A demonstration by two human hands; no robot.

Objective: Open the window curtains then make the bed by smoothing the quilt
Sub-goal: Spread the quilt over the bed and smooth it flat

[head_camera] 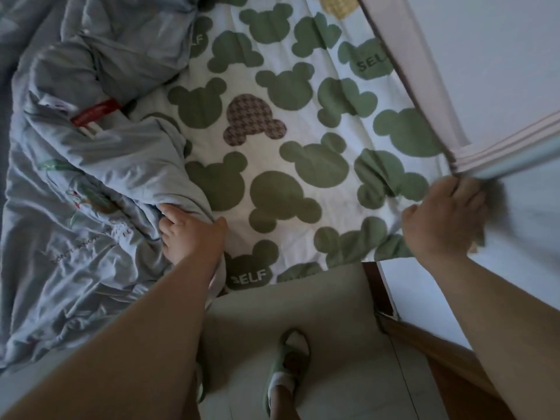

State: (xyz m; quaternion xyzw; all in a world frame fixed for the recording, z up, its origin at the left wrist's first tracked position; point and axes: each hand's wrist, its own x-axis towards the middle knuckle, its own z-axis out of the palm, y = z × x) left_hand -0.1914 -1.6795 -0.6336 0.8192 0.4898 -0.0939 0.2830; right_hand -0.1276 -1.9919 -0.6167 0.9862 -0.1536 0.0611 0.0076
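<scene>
A crumpled grey-blue quilt [91,177] with a red tag lies bunched over the left half of the bed. My left hand [188,234] is closed on its near edge, fingers tucked into the folds. Beside it the white sheet [303,122] with green mouse-head shapes lies bare. A pale curtain with a pink-banded hem [403,56] hangs over the bed's right side. My right hand [442,219] is fisted at the curtain's lower corner, where the two hem bands meet. The fabric there is blurred.
I stand at the bed's near edge, one foot in a green slipper [288,368] on the pale tiled floor. A brown wooden frame [439,350] runs along the lower right, against a white wall surface.
</scene>
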